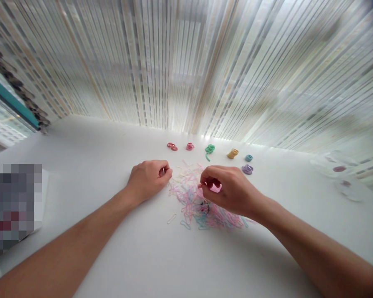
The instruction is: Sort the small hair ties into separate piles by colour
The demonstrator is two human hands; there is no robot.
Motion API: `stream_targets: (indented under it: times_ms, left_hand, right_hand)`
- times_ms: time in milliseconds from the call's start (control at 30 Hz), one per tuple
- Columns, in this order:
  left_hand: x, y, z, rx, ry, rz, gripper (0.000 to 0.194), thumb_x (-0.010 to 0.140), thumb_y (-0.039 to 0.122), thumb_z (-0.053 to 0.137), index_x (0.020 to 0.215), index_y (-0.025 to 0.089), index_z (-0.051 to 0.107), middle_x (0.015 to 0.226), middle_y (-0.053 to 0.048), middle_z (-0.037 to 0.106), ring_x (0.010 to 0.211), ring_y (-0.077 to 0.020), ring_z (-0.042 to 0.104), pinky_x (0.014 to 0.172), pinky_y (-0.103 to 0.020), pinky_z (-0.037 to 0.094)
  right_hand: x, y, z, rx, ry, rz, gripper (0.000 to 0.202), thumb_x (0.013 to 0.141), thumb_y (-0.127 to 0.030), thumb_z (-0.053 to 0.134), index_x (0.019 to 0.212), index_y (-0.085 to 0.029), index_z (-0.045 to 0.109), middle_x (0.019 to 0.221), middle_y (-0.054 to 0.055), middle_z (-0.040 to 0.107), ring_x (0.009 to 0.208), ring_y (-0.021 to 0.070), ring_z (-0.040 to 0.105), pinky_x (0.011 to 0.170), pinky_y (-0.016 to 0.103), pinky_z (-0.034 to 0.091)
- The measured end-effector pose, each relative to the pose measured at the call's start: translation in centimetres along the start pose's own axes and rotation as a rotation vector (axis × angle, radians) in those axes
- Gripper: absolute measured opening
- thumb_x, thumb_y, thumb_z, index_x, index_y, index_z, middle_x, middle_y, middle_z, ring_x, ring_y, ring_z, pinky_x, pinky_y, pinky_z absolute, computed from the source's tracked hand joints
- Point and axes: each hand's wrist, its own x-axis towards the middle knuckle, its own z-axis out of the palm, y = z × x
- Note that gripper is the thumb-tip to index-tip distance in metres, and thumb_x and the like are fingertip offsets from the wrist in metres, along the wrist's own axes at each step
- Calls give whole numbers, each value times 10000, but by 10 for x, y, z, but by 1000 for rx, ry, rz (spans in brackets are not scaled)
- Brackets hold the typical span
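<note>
A loose pile of small pastel elastic bands [189,203], pink, pale blue and cream, lies on the white table, with a dark piece among them. My left hand [149,179] rests at the pile's left edge, thumb and index fingertip pressed together; anything between them is too small to make out. Over the pile's right part, my right hand [231,188] is closed in a pinch, and what it grips, if anything, cannot be made out. Something pink [216,188] shows behind its fingers. A cream band [171,218] lies apart at the front left.
Behind the pile sit small coiled bundles: red [172,146], pink [190,146], green [209,150] with a loose tail, yellow [232,153], blue [248,157] and purple [247,169]. A striped string curtain [174,62] hangs along the back edge. Clear plastic [338,169] lies right; a blurred-out object [12,207] stands left.
</note>
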Motion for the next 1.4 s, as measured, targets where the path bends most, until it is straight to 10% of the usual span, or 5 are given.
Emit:
stream_targets:
  times_ms: [433,1400]
  left_hand:
    - [1,1,0,11,-6,-5,279,892,412,474,770,245,661,737,7,690,692,-177,587,611,-306,303]
    - [0,0,1,5,-1,0,268,896,407,478,757,244,640,733,9,695,689,-178,593,606,-306,296]
  right_hand:
    - [6,7,-4,807,-303,654,221,677,-259,841,749,-155,659,628,14,685,543,117,615,483,217,447]
    - [4,3,-3,968,-290,690,389,593,-394,947,782,-120,745,653,56,720,605,171,699,498,241,543]
